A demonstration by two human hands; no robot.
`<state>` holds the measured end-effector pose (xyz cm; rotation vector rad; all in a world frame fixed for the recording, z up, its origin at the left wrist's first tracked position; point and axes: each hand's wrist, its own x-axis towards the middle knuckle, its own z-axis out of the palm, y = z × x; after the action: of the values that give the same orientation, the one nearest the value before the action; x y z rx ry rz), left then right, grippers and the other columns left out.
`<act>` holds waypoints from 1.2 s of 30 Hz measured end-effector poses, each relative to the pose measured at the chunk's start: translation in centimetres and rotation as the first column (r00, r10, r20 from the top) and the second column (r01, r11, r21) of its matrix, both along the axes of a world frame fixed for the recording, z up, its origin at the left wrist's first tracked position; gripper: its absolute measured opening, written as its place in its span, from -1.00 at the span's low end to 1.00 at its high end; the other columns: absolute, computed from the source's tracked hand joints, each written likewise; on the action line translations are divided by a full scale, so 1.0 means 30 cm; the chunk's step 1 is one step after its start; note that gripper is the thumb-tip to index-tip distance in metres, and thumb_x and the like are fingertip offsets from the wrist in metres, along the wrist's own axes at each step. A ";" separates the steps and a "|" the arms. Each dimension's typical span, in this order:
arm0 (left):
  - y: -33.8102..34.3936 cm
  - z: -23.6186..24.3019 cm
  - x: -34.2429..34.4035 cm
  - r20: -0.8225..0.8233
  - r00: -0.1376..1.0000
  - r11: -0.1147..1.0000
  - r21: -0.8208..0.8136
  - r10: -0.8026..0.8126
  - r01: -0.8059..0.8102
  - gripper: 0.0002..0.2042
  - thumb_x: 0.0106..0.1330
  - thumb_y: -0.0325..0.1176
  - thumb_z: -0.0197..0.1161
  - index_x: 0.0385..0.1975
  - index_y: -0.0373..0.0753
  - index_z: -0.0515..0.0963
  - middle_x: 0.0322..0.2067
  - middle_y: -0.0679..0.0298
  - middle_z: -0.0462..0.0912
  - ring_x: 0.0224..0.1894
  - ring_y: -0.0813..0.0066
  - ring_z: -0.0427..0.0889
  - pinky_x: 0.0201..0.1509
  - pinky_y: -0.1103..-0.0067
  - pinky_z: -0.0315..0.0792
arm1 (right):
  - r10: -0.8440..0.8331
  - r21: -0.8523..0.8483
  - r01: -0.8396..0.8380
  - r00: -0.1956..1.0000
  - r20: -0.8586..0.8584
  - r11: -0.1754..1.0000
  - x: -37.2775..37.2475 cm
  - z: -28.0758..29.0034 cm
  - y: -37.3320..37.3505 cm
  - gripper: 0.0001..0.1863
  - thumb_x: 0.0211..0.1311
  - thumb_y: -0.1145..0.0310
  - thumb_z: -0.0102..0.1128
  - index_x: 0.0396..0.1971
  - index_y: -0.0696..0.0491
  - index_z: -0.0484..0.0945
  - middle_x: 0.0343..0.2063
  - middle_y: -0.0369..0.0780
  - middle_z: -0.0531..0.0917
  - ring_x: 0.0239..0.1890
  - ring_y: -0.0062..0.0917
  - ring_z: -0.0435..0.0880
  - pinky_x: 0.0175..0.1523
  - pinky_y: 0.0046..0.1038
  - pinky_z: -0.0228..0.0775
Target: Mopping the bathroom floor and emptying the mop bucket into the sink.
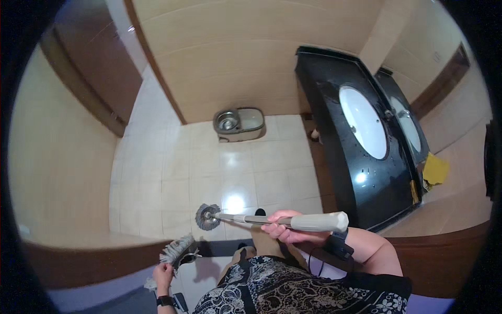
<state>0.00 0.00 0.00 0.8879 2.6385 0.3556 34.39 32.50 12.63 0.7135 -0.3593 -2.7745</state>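
My right hand (280,229) is closed round the metal shaft of a spin mop, just below its white grip (316,221). The mop's round grey head (203,219) rests on the tiled floor, left of my feet. At the lower left, my left hand (162,273) has its fingers closed on a grey fringed bundle (178,247), which looks like a string mop head or duster. Part of that bundle is hidden by the hand.
A two-part mop bucket (239,136) stands by the back wall (219,68). At right, a black wet counter (345,157) holds a white basin (368,131) beside a mirror, with a yellow cloth (435,168) at its end. A brown door (104,63) is at upper left.
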 end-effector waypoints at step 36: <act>3.476 1.004 0.875 -0.029 0.122 0.002 0.969 -0.992 0.246 -0.70 0.17 -0.24 0.04 -0.73 -0.27 0.37 -0.82 0.40 0.36 -0.79 0.71 0.30 -0.71 0.70 0.18 | -0.919 -0.095 0.968 0.250 0.306 0.231 0.126 0.069 0.584 -0.55 0.05 0.34 -0.11 -0.14 0.35 0.11 -0.61 -0.29 0.21 -0.67 -0.72 0.21 -0.69 -0.70 0.07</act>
<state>26.24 104.29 30.13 1.7840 0.6416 1.3817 38.15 50.01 14.68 0.8630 -1.7629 -3.5894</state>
